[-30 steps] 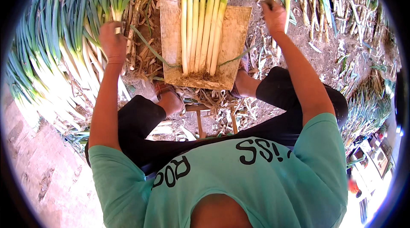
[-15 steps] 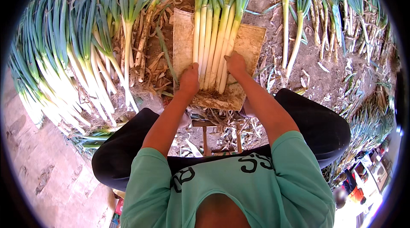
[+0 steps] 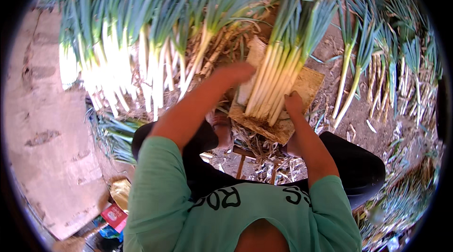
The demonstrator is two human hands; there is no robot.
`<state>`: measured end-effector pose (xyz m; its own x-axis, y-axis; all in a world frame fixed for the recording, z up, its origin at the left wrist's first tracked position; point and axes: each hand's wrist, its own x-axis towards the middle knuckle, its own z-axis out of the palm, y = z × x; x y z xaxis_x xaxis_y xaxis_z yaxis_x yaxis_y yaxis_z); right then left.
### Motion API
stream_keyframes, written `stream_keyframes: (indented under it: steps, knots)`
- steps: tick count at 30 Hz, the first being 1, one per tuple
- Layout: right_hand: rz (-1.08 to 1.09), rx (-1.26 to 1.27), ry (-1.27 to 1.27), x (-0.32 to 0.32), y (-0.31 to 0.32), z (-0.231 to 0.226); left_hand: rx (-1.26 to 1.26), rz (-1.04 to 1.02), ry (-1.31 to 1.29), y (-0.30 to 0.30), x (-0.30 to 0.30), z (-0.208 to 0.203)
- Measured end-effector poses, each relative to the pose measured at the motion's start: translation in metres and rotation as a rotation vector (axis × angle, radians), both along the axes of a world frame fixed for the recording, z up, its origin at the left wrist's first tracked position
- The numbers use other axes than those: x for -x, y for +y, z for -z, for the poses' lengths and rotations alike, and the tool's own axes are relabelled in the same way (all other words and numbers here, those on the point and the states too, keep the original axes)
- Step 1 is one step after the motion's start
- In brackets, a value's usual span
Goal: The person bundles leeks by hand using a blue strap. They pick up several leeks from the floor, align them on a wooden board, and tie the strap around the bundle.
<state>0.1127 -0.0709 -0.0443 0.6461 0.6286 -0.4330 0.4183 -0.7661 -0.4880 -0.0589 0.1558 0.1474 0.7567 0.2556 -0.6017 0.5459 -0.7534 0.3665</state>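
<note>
The right hand (image 3: 294, 103) is at the near right side of the leek bundle (image 3: 277, 75), which lies on a tan board (image 3: 309, 84); the blurred left hand (image 3: 241, 73) is by its left side; I cannot tell either grip's opening or hold; beyond, a leek pile (image 3: 141, 46) spreads leftward.

At six o'clock, a green shirt (image 3: 207, 223) was worn, round-necked, short-sleeved and marked across the chest with large black lettering (image 3: 231, 197). Loose black trousers (image 3: 354, 167) were seen toward four and eight o'clock.
</note>
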Motion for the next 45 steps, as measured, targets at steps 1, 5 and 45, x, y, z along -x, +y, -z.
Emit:
stream_keyframes:
  steps: [1,5,45]
  knots:
    - [-0.018,-0.030,-0.026,0.010,0.008,-0.021,-0.041,-0.093,-0.083,0.035,0.010,-0.011]
    - [0.003,-0.209,-0.197,0.001,0.028,-0.093,-0.114,-0.566,-0.480,0.136,0.076,-0.132]
    - [-0.292,-0.738,0.573,0.190,0.106,-0.406,1.592,-1.398,-1.329,-0.057,0.348,-0.066]
